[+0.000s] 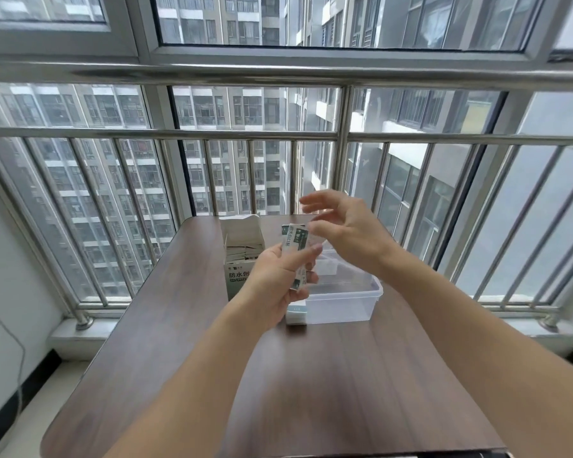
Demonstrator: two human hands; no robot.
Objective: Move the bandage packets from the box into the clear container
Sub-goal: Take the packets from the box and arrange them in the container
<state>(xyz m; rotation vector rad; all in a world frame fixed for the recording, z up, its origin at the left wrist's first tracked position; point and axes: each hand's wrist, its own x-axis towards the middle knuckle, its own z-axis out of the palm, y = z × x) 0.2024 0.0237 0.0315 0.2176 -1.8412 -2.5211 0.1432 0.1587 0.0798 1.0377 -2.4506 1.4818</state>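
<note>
Cable (20, 358) hangs down the white wall at the far left, well apart from both hands, and a steel railing (179, 133) with upright bars runs across the window behind everything. Left of the left hand, and partly hidden by it, stands the box (237, 259), white card with dark print on its front, its top flap raised; more packets (242, 252) stand packed inside it, just beyond the hand's knuckles. The left hand (278, 279) is raised above the table (186, 358), palm turned toward the camera, its fingers and thumb curled round a small stack of bandage packets (295, 241), white with dark green print, held upright so their top ends stick out above the fingertips and their lower ends show below the palm. Under that hand, touching the container's near left corner, lies a small pale blue-and-white object (295, 314), too hidden to name. Right of the left hand and below the right one sits the clear container (344, 302), lidless, on the brown table; one white packet (326, 267) lies inside it near the far wall. The right hand (341, 223) hovers above the container, just right of the held stack, fingers spread and loosely bent, holding nothing; whether its fingertips touch the stack's top edge I cannot tell, as they are blurred.
</note>
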